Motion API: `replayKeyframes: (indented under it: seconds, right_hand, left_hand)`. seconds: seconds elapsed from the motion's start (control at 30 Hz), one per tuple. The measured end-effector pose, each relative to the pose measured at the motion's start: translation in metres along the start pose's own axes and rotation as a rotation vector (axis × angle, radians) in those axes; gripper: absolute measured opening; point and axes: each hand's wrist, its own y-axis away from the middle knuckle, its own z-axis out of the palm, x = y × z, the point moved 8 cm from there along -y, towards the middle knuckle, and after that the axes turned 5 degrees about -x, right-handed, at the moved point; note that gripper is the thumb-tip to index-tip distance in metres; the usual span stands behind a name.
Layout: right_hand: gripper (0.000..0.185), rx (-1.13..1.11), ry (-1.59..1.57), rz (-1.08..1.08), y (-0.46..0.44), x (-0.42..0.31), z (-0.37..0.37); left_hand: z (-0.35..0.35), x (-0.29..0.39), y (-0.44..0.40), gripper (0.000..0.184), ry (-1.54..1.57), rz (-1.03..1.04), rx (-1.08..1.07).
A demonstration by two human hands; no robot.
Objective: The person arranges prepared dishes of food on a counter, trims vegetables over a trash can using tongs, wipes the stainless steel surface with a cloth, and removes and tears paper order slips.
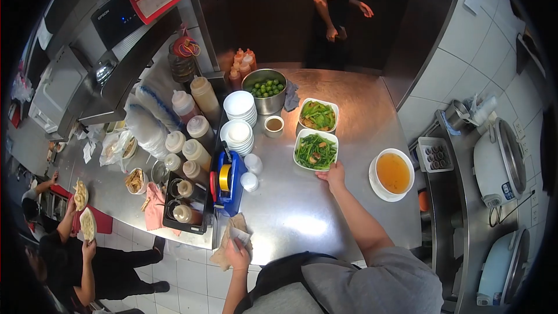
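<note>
My right hand (332, 178) grips the near right rim of a square white bowl (299, 164) of green stir-fried vegetables, which stands on the steel counter. Just behind it is a second white bowl (336, 111) with leafy greens. At the counter's front edge, my left hand (237, 256) is closed on a tan rag (224, 247); a whitish folded piece (240, 234) shows at its fingertips. To the right stands a round white bowl of orange-brown soup (393, 172) on a plate.
Stacked white bowls (239, 104), a sauce cup (274, 125), a pot of green limes (268, 104) and a blue tape holder (231, 183) line the left side, beside several squeeze bottles (200, 131). Co-workers stand at left; another person (331, 11) is beyond the counter. Rice cookers (494, 163) stand right.
</note>
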Motion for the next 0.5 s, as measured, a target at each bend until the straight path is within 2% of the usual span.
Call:
replayKeyframes:
  seconds: [0.1, 0.2, 0.23, 0.33, 0.4, 0.47, 0.5]
  right_hand:
    - [0.033, -0.051, -0.066, 0.021, -0.014, -0.004, -0.004]
    - [0.041, -0.095, -0.125, 0.02, -0.005, -0.007, -0.017]
    - [0.048, -0.116, -0.117, 0.078, 0.007, -0.003, -0.027]
    - [0.041, -0.277, -0.132, 0.281, 0.058, 0.033, -0.073]
    - [0.034, -0.141, -0.112, 0.254, 0.101, 0.039, -0.124]
    - [0.031, 0.215, -0.253, 0.185, 0.118, 0.051, -0.193]
    - [0.036, 0.281, -0.301, 0.121, 0.123, 0.044, -0.216]
  left_hand:
    - [0.002, -0.004, 0.001, 0.027, -0.033, -0.005, -0.025]
    - [0.007, -0.014, 0.004, 0.033, -0.009, -0.105, -0.118]
    - [0.01, -0.019, 0.005, 0.036, 0.026, -0.105, -0.119]
    - [0.004, -0.008, 0.002, 0.037, 0.058, -0.068, -0.05]
    - [0.009, -0.018, 0.004, 0.037, 0.052, -0.059, -0.036]
    - [0.005, -0.016, 0.005, 0.037, 0.008, -0.049, -0.009]
    - [0.007, -0.016, 0.004, 0.037, -0.014, -0.058, -0.074]
